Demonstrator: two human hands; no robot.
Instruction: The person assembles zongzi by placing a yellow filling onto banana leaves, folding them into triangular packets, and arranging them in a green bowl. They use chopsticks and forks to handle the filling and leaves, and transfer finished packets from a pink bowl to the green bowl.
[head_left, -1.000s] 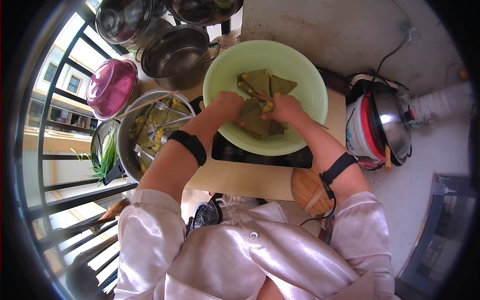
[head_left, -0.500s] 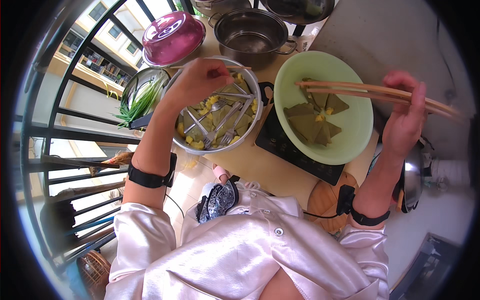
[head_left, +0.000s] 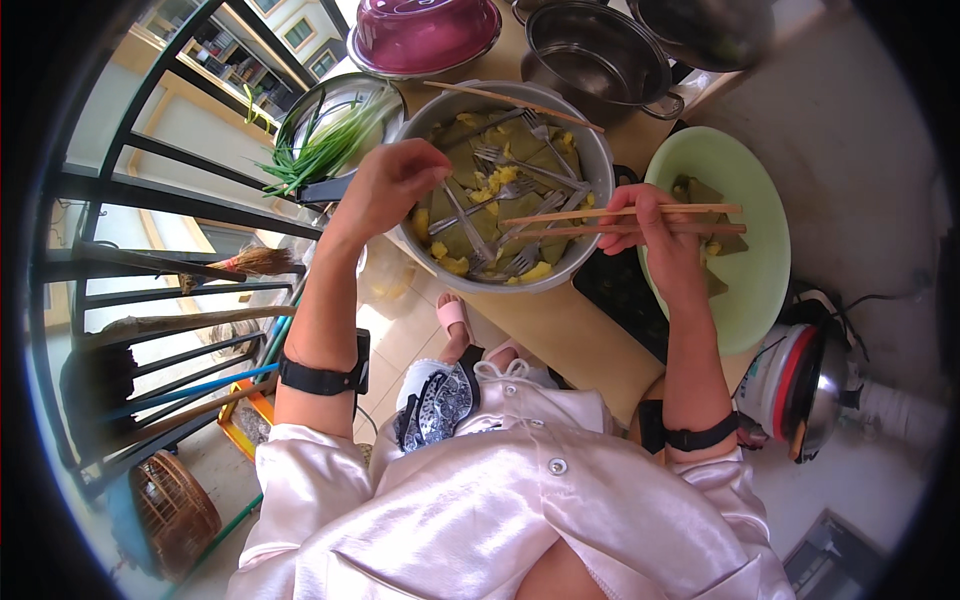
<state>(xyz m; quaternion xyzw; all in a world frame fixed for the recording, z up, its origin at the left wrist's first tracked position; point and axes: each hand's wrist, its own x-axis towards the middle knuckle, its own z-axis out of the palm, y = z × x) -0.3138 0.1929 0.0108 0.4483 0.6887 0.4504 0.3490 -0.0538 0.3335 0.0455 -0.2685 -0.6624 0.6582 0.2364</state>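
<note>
A round silver pot [head_left: 602,165] contains flat olive-green slabs, yellow chunks and several metal forks lying across the top. My left hand [head_left: 395,180] is over the pot's left rim, thumb and fingertips pinched at the handle end of a fork [head_left: 465,217]. My right hand [head_left: 655,235] grips a pair of wooden chopsticks [head_left: 575,214], whose tips reach left over the pot's contents. Beneath that hand, a pale green bowl [head_left: 765,260] holds olive-green wedges [head_left: 722,262], partly hidden by the hand and chopsticks. Another wooden stick [head_left: 515,105] rests across the pot's far rim.
An upturned pink basin [head_left: 425,35] and an open steel pot [head_left: 595,50] stand at the back. Green onions [head_left: 330,145] lie on a metal tray at left, by the black railing [head_left: 200,215]. A dark cooktop [head_left: 625,290] sits partly beneath the bowl.
My right hand has carried the chopsticks left, from over the green bowl to over the pot. My left hand has come down to a fork's handle. The whole view has shifted.
</note>
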